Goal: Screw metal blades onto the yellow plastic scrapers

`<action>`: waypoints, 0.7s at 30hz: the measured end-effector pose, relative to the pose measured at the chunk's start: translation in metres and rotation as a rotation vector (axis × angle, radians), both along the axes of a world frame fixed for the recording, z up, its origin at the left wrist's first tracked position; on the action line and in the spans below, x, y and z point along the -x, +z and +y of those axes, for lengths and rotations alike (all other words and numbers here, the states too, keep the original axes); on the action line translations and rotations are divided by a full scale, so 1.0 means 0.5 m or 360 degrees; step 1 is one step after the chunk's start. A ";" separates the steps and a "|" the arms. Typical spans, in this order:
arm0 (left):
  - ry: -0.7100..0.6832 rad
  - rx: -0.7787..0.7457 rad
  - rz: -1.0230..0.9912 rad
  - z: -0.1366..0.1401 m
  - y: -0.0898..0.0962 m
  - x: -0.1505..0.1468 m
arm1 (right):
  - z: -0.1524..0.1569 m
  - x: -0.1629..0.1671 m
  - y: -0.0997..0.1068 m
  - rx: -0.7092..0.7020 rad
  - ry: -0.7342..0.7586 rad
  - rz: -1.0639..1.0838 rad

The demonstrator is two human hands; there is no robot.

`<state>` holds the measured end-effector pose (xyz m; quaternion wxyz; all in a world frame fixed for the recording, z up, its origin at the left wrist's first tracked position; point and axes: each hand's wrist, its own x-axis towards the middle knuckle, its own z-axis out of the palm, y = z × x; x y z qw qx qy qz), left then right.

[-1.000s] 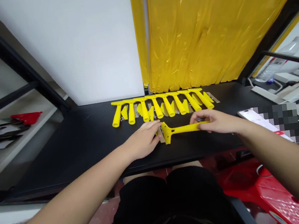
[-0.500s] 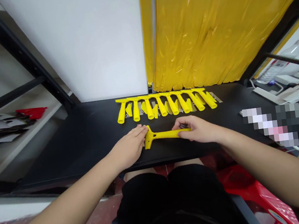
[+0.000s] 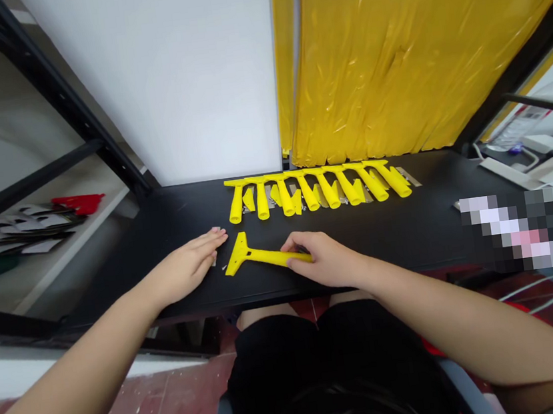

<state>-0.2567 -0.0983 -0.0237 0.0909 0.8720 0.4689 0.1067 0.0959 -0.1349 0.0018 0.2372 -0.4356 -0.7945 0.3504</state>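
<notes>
From the head view, the only one here, the person works close to the front edge of the black tabletop (image 3: 411, 237), with a yellow scraper handle (image 3: 262, 256) lying roughly midway along that edge, its wide head angled toward the left edge. The right hand (image 3: 326, 258) grips the far end of its shaft between thumb and curled fingers. The left hand (image 3: 180, 266) lies palm down, fingers straight, nearer the left edge; a pale flat piece (image 3: 214, 262) peeks out beneath it, and what else it covers I can't tell. A small screw (image 3: 224, 268) sits between that hand and the handle's head. Along the back edge runs a row of similar yellow handles (image 3: 310, 195), with loose yellow pieces (image 3: 297, 202) and a metal strip (image 3: 411, 177) at its right end. As far as I can judge, little is assembled: the gripped handle's head shows bare holes, and the row's small parts seem unattached.
</notes>
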 end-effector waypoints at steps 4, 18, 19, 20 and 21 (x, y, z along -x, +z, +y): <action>-0.0008 0.0026 0.0006 0.052 -0.003 0.040 | -0.006 -0.029 -0.015 0.0033 -0.0065 0.0071; -0.0042 -0.0012 0.0014 0.219 0.002 0.016 | -0.058 -0.167 -0.030 -0.0016 -0.0191 0.0135; -0.0041 -0.0003 0.0012 0.223 0.002 0.013 | -0.060 -0.175 -0.031 -0.0017 -0.0185 0.0142; -0.0039 0.0004 0.0006 0.226 0.001 0.009 | -0.062 -0.182 -0.032 -0.0020 -0.0173 0.0148; -0.0036 0.0007 -0.0007 0.229 0.001 0.006 | -0.063 -0.190 -0.033 -0.0023 -0.0161 0.0153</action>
